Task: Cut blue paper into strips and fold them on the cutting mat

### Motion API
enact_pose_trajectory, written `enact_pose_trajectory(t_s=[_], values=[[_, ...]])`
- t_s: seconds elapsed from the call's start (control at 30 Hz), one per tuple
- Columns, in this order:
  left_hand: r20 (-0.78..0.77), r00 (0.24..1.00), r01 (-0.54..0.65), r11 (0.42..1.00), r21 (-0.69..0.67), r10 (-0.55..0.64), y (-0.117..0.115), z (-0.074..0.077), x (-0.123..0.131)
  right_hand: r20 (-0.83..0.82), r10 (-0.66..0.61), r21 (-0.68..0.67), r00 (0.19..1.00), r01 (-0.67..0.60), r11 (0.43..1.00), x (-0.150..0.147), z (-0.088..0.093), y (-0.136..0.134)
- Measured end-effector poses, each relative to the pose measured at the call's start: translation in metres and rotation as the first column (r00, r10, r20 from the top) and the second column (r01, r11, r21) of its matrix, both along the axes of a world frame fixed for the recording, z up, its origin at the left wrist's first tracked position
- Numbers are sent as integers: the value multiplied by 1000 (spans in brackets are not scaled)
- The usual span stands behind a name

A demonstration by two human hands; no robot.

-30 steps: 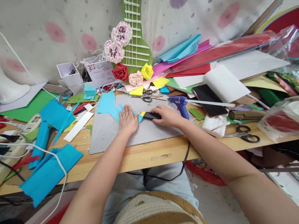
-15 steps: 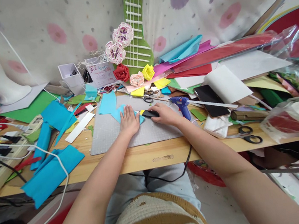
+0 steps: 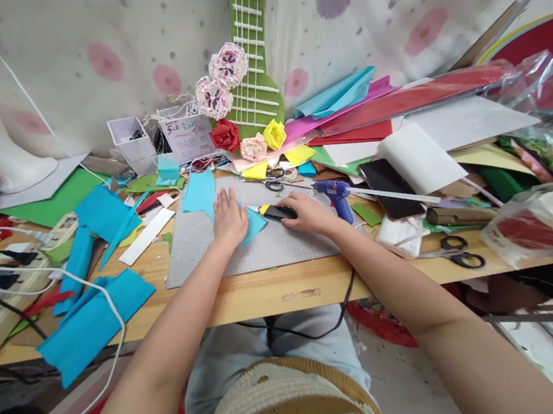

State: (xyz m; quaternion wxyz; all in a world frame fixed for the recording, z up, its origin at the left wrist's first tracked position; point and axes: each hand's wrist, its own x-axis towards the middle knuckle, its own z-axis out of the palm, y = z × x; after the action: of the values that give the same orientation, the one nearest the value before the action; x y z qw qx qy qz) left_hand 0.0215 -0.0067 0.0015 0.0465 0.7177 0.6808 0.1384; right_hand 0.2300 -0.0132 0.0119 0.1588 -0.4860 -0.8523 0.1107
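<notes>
At the back of the surface a white box holds small dark bits, too small to tell apart. At the right a clear bag holds something red and white. Both forearms reach forward over the near edge. The left hand lies palm down, its grip spread flat, pressing the blue paper onto the grey mat. The right hand, just beside it, has its grip closed around the black knife, whose tip points left at the paper's edge.
</notes>
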Motion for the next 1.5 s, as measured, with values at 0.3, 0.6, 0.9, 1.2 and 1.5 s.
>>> enact_pose_trajectory(t_s=[0.3, 0.6, 0.9, 1.2, 1.5], values=[[-136, 990, -40, 996, -81, 28, 4, -16, -12, 7, 31, 1, 999, -31, 1000, -4, -3, 0], [-152, 988, -40, 994, -98, 25, 4, -13, -11, 45, 28, 0, 999, -28, 1000, -29, 4, 6], [-155, 988, -42, 993, -110, 24, 2, -11, -10, 25, -28, 27, 999, 27, 999, -21, 0, 15], [-150, 988, -40, 994, -101, 24, 2, -12, -10, 9, -4, -3, 1000, 4, 1000, -26, 0, 16], [-136, 990, -37, 996, -87, 25, 3, -14, -11, 22, -1, 13, 1000, 1, 1000, -29, 3, 17]])
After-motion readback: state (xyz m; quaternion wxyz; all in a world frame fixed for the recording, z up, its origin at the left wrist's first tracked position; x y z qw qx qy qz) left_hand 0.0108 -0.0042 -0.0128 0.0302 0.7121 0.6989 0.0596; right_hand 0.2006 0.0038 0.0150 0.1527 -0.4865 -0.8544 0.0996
